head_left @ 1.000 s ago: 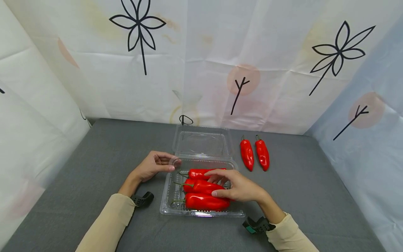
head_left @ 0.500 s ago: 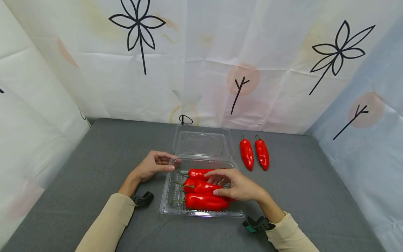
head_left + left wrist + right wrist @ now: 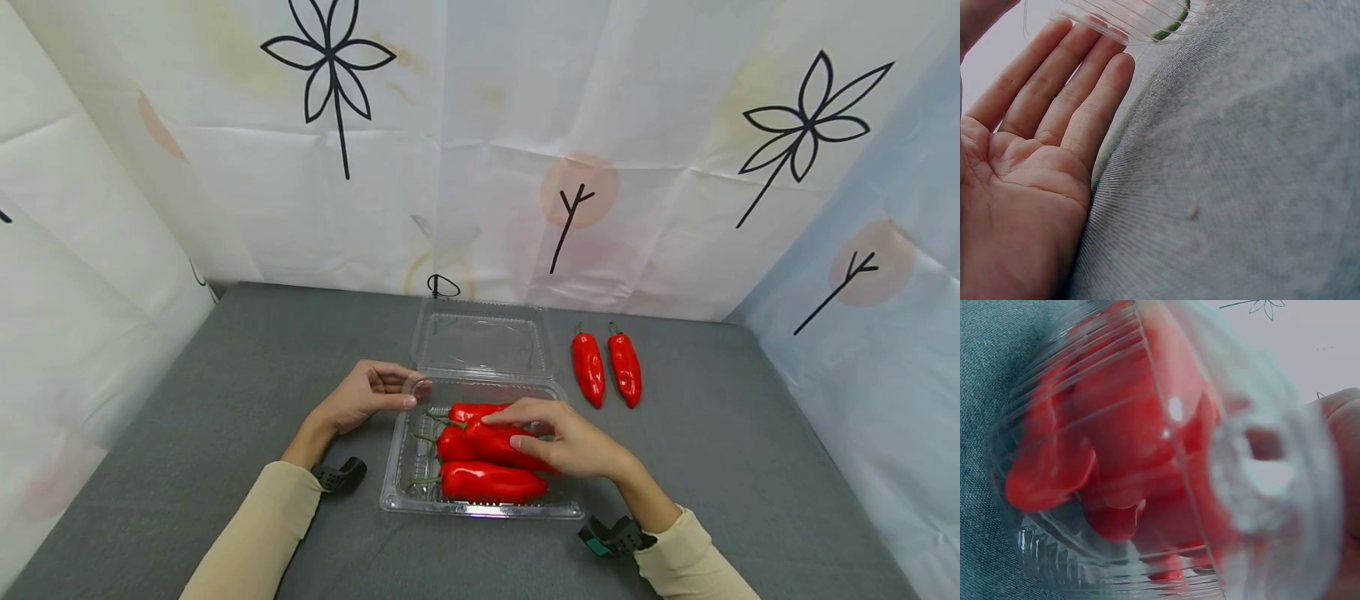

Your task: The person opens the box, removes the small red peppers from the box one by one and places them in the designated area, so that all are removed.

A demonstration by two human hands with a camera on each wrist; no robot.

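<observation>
In the head view a clear plastic clamshell container [image 3: 401, 483] lies with its lid [image 3: 480, 337] folded back. Several red peppers with green stems are inside it. My right hand [image 3: 570, 437] reaches over the right side and grips a red pepper [image 3: 498, 442] between thumb and fingers, on top of another pepper [image 3: 452, 446]. A further pepper [image 3: 491, 482] lies along the front, and one [image 3: 472, 412] at the back is partly covered by my fingers. My left hand [image 3: 367, 396] is at the left back corner, its straight fingers [image 3: 1047, 87] touching the clear wall.
Two more red peppers [image 3: 588, 367] lie side by side on the grey cloth-covered table [image 3: 285, 333], right of the lid. Patterned white fabric [image 3: 495, 150] hangs behind and on both sides. Each wrist carries a dark strap [image 3: 341, 475].
The pepper in my right hand has shifted up and back, now overlapping the pepper beside it and leaving a gap behind the front one. My left hand has stayed in place.
</observation>
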